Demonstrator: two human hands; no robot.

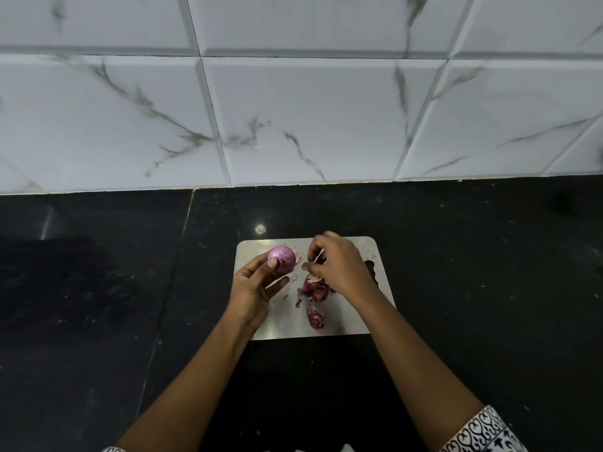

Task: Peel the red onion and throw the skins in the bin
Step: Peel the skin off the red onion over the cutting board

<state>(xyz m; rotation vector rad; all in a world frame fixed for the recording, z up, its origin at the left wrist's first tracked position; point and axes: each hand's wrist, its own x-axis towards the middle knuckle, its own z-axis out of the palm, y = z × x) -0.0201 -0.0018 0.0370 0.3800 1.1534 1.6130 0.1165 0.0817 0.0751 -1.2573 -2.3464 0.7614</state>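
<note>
Onion held over a steel board on a black counter, by a tiled wall.
White, grey-veined wall tiles (293, 109) back the glossy black counter (98, 288), and the board (346, 321) lies at its centre. The left hand (253, 285) holds the onion (282, 257) over the board's far-left corner, fingers curled round it. The right hand (339, 265), just to its right, pinches skins (315, 288) at the pile on the board.

A steel board (284, 324) lies on the black counter (98, 288) — white tiles (293, 109) (grey-veined) behind.
</note>
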